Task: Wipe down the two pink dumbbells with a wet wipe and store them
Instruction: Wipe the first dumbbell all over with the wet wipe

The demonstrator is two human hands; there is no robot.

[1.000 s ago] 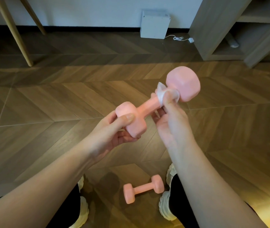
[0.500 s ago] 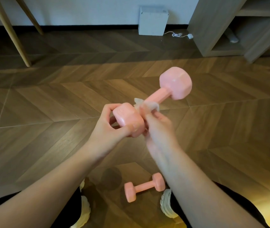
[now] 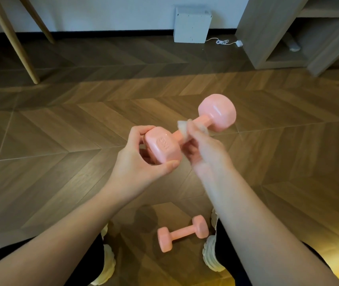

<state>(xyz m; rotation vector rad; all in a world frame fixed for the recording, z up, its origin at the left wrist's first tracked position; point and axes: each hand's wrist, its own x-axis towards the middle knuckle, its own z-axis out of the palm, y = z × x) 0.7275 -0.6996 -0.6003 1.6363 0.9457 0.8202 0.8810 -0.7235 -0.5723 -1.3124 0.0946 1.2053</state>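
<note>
I hold one pink dumbbell (image 3: 216, 112) in the air over the floor. My left hand (image 3: 141, 164) grips its near head, thumb below and fingers over the top. My right hand (image 3: 201, 149), blurred by motion, holds a white wet wipe (image 3: 185, 129) wrapped round the handle, about midway along it. The far head points up and to the right. A second pink dumbbell (image 3: 182, 233) lies on the floor between my feet.
Wooden herringbone floor (image 3: 81, 124) all round. A grey open shelf unit (image 3: 284, 38) stands at the back right, a white box (image 3: 191, 25) with a cable against the wall, and wooden furniture legs (image 3: 17, 44) at the back left. My white shoes (image 3: 212, 256) flank the floor dumbbell.
My right hand with the wipe slid down the handle from the far head to the near head, then back out to mid-handle. The dumbbell has turned slightly in my left hand.
</note>
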